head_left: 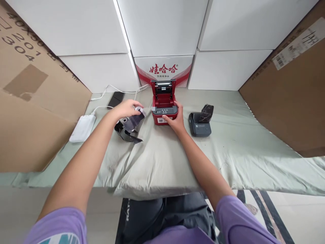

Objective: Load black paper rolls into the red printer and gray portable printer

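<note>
A small red printer (pixel 164 105) stands with its lid open at the middle back of a pale green cloth-covered surface (pixel 228 152). My right hand (pixel 175 119) rests against its front right corner, fingers wrapped around the edge. My left hand (pixel 126 108) is closed over a white paper roll (pixel 138 109) that sits in dark torn plastic wrapping (pixel 128 130) just left of the printer.
A dark grey printer (pixel 199 123) with its lid up sits right of the red one. A white power bank (pixel 83 128) with cable and a black phone (pixel 115 99) lie at the left. White boxes stack behind; brown cardboard leans on both sides.
</note>
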Available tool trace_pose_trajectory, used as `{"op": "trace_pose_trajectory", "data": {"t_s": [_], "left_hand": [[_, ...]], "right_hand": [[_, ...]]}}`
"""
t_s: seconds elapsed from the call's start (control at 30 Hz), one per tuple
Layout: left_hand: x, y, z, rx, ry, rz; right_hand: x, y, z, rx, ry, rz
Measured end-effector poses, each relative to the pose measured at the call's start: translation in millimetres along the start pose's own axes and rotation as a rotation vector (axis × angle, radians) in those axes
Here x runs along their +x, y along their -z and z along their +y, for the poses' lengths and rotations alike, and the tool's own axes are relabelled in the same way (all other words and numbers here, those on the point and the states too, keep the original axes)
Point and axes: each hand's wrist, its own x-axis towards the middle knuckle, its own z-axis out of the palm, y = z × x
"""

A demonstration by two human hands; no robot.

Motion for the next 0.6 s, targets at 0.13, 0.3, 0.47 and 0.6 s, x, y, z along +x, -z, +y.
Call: {"op": "trace_pose_trajectory", "data": {"t_s": [0.13,0.3,0.47,0.6], "left_hand": [[9,-23.0,-6,-0.014,0.087,0.015],[20,-34.9,-2,0.154,0.018,0.047],[16,-17.1,-25,0.177,-0.004,0.15],[6,-2.9,-47,0.268,0.11,0.037]], "right_hand": [[1,0,1,-0.019,0.023,0.007],[1,0,1,-0.029,0.034,0.01],[1,0,0,-0.03,0.024,0.007],[1,0,0,-0.02,0.02,0.006]]}}
